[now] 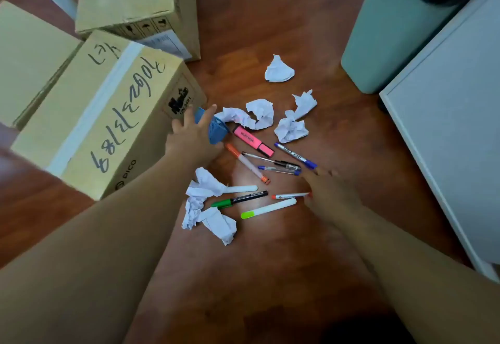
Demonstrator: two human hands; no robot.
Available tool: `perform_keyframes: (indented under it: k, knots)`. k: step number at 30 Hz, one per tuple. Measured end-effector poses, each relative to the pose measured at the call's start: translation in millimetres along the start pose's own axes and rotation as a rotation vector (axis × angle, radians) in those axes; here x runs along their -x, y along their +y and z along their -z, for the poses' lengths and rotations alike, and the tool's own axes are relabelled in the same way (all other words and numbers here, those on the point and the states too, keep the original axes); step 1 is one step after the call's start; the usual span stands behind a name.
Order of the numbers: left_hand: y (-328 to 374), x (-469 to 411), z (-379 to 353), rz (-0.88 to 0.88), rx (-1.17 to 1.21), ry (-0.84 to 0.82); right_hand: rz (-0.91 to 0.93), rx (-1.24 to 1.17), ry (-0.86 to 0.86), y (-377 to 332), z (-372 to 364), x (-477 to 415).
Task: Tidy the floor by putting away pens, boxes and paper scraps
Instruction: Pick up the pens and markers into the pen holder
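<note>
A blue mesh pen holder (216,130) lies on its side on the wooden floor, and my left hand (193,138) grips it, one finger stretched over its top. Several pens lie scattered in the middle: a pink highlighter (253,141), an orange marker (247,164), blue-capped pens (295,155), a green marker (239,199), a red-tipped pen (290,195) and a green-tipped white one (267,208). My right hand (328,192), blurred, is spread at the red-tipped pen's end, its thumb touching it. Crumpled paper scraps (290,127) lie around the pens, with more crumpled paper (208,208) near my left arm.
Three cardboard boxes stand on the left: a near box (108,124) with handwriting, a far box (140,5) and a side box (29,57). A pale green bin (389,35) with a black liner stands at the back right, beside a white cabinet (454,116).
</note>
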State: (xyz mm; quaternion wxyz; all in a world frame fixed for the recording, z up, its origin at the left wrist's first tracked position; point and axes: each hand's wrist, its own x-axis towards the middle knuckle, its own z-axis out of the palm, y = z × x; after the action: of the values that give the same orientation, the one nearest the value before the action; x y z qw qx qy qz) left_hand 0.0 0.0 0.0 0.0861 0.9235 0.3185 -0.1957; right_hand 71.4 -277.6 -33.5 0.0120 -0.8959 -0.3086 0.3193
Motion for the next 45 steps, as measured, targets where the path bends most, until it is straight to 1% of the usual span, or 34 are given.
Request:
perform_keyframes:
  k: [3,6,9,14,17,19,21,24,26,29,31,33,37,40,43,45]
  knots:
    - [3.7,-10.3,-2.8,0.068,0.04,-0.016,-0.008,0.042,-0.005,6.8,-10.2,-6.4]
    - [3.7,-18.4,-10.7,0.064,0.026,-0.026,-0.011,0.045,-0.011,10.5,-18.5,-12.8]
    - [0.4,-22.3,-17.1,0.071,0.04,0.017,-0.036,0.012,-0.023,15.5,-25.9,-17.9]
    - [0.5,-21.4,-18.4,0.053,0.019,0.084,-0.028,0.039,-0.041,27.6,-38.8,-21.3]
    - [-1.3,-16.1,-13.1,0.004,0.105,0.135,-0.017,0.002,-0.082,32.2,-36.5,-24.1]
    - [0.3,-8.8,-10.0,-0.057,0.245,0.222,0.017,-0.054,-0.091,36.1,-28.6,-23.1]
    - [5.1,2.9,-6.6,-0.151,0.374,0.296,0.084,-0.101,-0.055,42.1,-17.0,-16.7]
    - [16.3,28.4,-4.8,-0.298,0.439,0.35,0.139,-0.157,-0.042,52.5,12.0,0.1]
    - [25.2,46.2,-9.6,-0.35,0.475,0.359,0.144,-0.169,-0.026,57.0,35.2,3.8]
    - [41.5,75.1,-11.8,-0.349,0.602,0.307,0.128,-0.234,0.082,54.6,81.3,11.1]
    - [52.6,94.0,-9.6,-0.357,0.602,0.282,0.157,-0.259,0.155,46.2,111.7,22.9]
    - [62.4,108.7,-7.6,-0.358,0.59,0.273,0.187,-0.214,0.154,33.1,136.6,36.0]
    - [76.2,133.3,-7.6,-0.305,0.725,0.261,0.167,-0.007,0.008,2.4,164.7,54.0]
    - [77.4,140.2,-21.3,-0.28,0.816,0.208,0.167,0.074,-0.049,-16.9,161.3,52.9]
    - [77.3,144.3,-41.2,-0.265,0.796,0.224,0.199,0.146,-0.08,-34.0,153.2,56.4]
    - [78.7,146.5,-52.1,-0.287,0.805,0.25,0.211,0.168,-0.113,-43.0,151.1,61.7]
